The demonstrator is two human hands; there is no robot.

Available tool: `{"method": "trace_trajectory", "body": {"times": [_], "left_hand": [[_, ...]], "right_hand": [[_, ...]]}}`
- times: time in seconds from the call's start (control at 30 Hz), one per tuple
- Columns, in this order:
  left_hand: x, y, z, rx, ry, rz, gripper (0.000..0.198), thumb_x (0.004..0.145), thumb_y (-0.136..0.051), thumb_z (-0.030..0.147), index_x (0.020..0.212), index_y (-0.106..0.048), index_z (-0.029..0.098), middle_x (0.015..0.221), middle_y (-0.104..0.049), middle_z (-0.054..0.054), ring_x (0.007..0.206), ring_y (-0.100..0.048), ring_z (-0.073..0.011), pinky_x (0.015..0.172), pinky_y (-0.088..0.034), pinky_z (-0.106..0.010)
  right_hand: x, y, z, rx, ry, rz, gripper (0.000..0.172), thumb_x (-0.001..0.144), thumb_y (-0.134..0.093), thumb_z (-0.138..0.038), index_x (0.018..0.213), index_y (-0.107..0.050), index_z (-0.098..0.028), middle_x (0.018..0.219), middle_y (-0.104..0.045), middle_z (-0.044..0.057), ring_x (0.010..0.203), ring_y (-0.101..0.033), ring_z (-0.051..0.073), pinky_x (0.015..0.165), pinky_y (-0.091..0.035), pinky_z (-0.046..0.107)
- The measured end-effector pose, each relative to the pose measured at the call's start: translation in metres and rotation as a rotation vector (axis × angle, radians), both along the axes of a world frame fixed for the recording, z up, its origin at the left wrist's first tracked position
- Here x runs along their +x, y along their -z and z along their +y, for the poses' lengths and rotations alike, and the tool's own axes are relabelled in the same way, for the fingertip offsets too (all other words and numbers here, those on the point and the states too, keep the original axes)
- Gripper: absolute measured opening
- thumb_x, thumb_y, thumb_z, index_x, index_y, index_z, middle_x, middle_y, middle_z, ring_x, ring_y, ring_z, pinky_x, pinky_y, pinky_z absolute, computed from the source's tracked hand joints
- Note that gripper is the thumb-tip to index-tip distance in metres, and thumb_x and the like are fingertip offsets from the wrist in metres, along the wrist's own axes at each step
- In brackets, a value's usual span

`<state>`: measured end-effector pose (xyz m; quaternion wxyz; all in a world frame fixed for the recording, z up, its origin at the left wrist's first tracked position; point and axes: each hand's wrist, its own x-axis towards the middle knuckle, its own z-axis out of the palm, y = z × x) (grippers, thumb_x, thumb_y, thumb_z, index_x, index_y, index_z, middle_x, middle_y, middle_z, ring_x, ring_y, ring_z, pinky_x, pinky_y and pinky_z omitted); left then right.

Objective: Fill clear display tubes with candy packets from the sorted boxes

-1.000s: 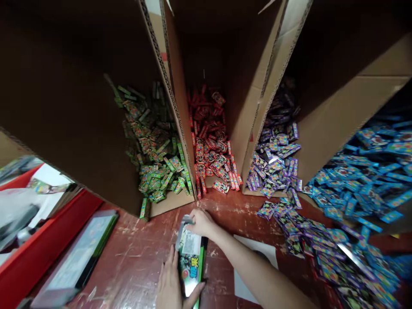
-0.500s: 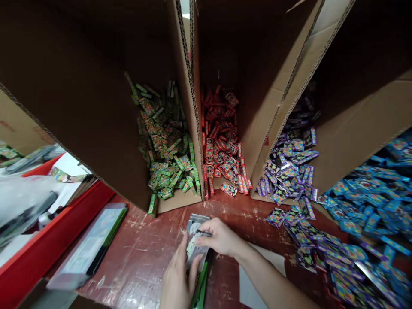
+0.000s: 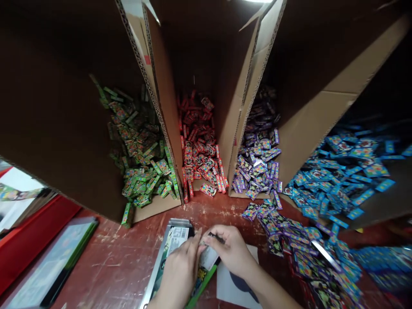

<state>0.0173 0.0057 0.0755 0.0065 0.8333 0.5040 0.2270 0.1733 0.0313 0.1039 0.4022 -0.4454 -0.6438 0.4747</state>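
A: ok so what's on this bench? biggest stuff first pls

B: Cardboard boxes [image 3: 305,113], open at the front, standing side by side along the far part of a scuffed red-brown table [image 3: 109,257].

A: and in them?

B: Little packets, sorted by colour. Blue packets [image 3: 347,167] on the far right, purple packets [image 3: 257,165] left of those, then red packets [image 3: 202,161], then green packets [image 3: 144,176]. Purple and blue ones spill out onto the table, bottom right.

A: what's that on the left?

B: A red bin [image 3: 35,244] with papers in it, and just beside it a clear-sleeved flat pack [image 3: 51,264] with a green edge.

A: where's the thing being worked on?

B: The printed package [image 3: 175,238], flat on the table in front of the boxes, under both hands. Just right of it there's a white sheet [image 3: 225,285], partly under the right forearm.

A: grip?

B: Right hand [image 3: 230,249] has thumb and forefinger pinched together on a small piece [image 3: 213,236], too blurry to identify. Left hand [image 3: 180,266] lies over the package, fingertips meeting the right's; can't tell if it's gripping anything.
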Motion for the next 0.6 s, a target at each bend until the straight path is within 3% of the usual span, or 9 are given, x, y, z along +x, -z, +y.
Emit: {"method": "trace_trajectory", "body": {"times": [0.07, 0.17, 0.23, 0.3, 0.37, 0.47, 0.6], "left_hand": [[0.004, -0.01, 0.007, -0.063, 0.06, 0.005, 0.024, 0.093, -0.034, 0.018, 0.107, -0.053, 0.014, 0.094, -0.071, -0.01, 0.08, -0.069, -0.0199, 0.067, -0.055, -0.028], [0.011, -0.035, 0.015, -0.152, 0.143, 0.105, 0.019, 0.089, -0.038, 0.009, 0.09, -0.055, 0.017, 0.077, -0.069, -0.004, 0.065, -0.066, -0.0194, 0.057, -0.052, -0.028], [0.017, -0.053, 0.017, -0.162, 0.242, 0.221, 0.017, 0.086, -0.042, 0.007, 0.084, -0.054, 0.017, 0.074, -0.067, -0.002, 0.059, -0.063, -0.0187, 0.053, -0.048, -0.027], [0.021, -0.066, 0.018, -0.126, 0.322, 0.306, 0.015, 0.088, -0.044, 0.011, 0.079, -0.054, 0.017, 0.07, -0.066, -0.001, 0.053, -0.06, -0.0175, 0.048, -0.043, -0.026], [0.024, -0.073, 0.017, -0.067, 0.34, 0.335, 0.023, 0.092, -0.04, 0.022, 0.074, -0.054, 0.018, 0.063, -0.064, 0.0, 0.049, -0.058, -0.0162, 0.044, -0.035, -0.026], [0.02, -0.07, 0.017, -0.007, 0.342, 0.301, 0.035, 0.094, -0.035, 0.036, 0.069, -0.054, 0.019, 0.057, -0.062, 0.002, 0.045, -0.055, -0.0137, 0.042, -0.026, -0.028], [-0.003, -0.046, 0.016, 0.058, 0.368, 0.253, 0.041, 0.095, -0.031, 0.038, 0.064, -0.051, 0.02, 0.05, -0.057, 0.002, 0.04, -0.049, -0.011, 0.042, -0.022, -0.029]], "right_hand": [[0.009, -0.002, -0.003, 0.134, 0.102, -0.099, 0.02, 0.081, -0.057, -0.028, 0.066, -0.063, -0.016, 0.069, -0.065, 0.004, 0.067, -0.059, 0.016, 0.064, -0.045, 0.025], [0.029, -0.012, -0.006, 0.461, 0.273, -0.364, 0.017, 0.078, -0.062, -0.032, 0.088, -0.062, -0.018, 0.094, -0.063, 0.008, 0.09, -0.057, 0.023, 0.08, -0.042, 0.035], [0.043, -0.02, -0.007, 0.594, 0.175, -0.51, 0.017, 0.08, -0.06, -0.029, 0.096, -0.061, -0.023, 0.1, -0.062, 0.006, 0.099, -0.054, 0.024, 0.091, -0.035, 0.04], [0.054, -0.026, -0.007, 0.634, -0.006, -0.584, 0.01, 0.085, -0.052, -0.022, 0.086, -0.061, -0.026, 0.085, -0.064, 0.0, 0.089, -0.058, 0.018, 0.095, -0.03, 0.04], [0.061, -0.027, -0.006, 0.643, -0.09, -0.61, 0.02, 0.087, -0.045, -0.017, 0.075, -0.058, -0.025, 0.071, -0.062, -0.003, 0.073, -0.059, 0.014, 0.094, -0.03, 0.038], [0.069, -0.023, -0.004, 0.702, -0.082, -0.627, 0.018, 0.085, -0.047, -0.018, 0.07, -0.056, -0.025, 0.065, -0.062, -0.004, 0.063, -0.059, 0.013, 0.089, -0.035, 0.036], [0.092, -0.017, 0.0, 0.767, 0.01, -0.621, 0.02, 0.083, -0.048, -0.017, 0.066, -0.055, -0.024, 0.058, -0.061, -0.005, 0.054, -0.06, 0.014, 0.083, -0.042, 0.033]]}}
